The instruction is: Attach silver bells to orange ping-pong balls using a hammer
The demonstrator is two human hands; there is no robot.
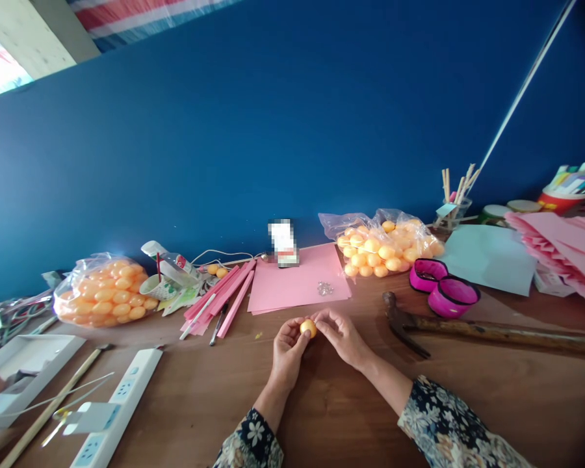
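Note:
A small orange ball [309,327] sits between both hands just above the brown table [468,403]. My left hand [287,354] grips it from the left with thumb and fingers curled. From the right, my right hand [341,335] pinches the same ball with bent fingertips. Both wrists come out of dark floral sleeves at the bottom edge. Behind the hands lie pink paper sheets [299,283] with a small heap of clear beads [325,288].
Two clear bags of orange balls stand at the left [102,296] and back right [387,250]. Pink strips [221,299], a white power strip [117,406], two pink tape rings [443,286], a hammer [468,328], folded pink paper [565,250] and pen cups surround the hands.

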